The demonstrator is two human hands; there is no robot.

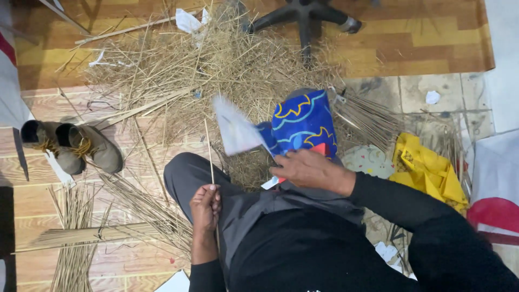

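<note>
Seated on the floor (443, 38), left hand (205, 208) fingers pinched around a thin upright stick (209, 157) over the knee, right hand (308, 168) gripping blue patterned paper (303, 121) beside the straw heap (216, 65).

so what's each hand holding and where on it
Left hand grips a thin stick at its lower end; right hand holds blue patterned paper by its bottom edge.

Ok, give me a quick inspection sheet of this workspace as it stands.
Surface: wood-pattern floor, partly bare tiles.
Job's things: thin stick upright in left hand; blue patterned paper under right hand.
Clutter: straw pile, bundled sticks, yellow paper, paper scraps.
Grips: left closed on stick; right pinching paper.
Cables: nothing seen.
Surroundings: pair of shoes, chair base.
</note>
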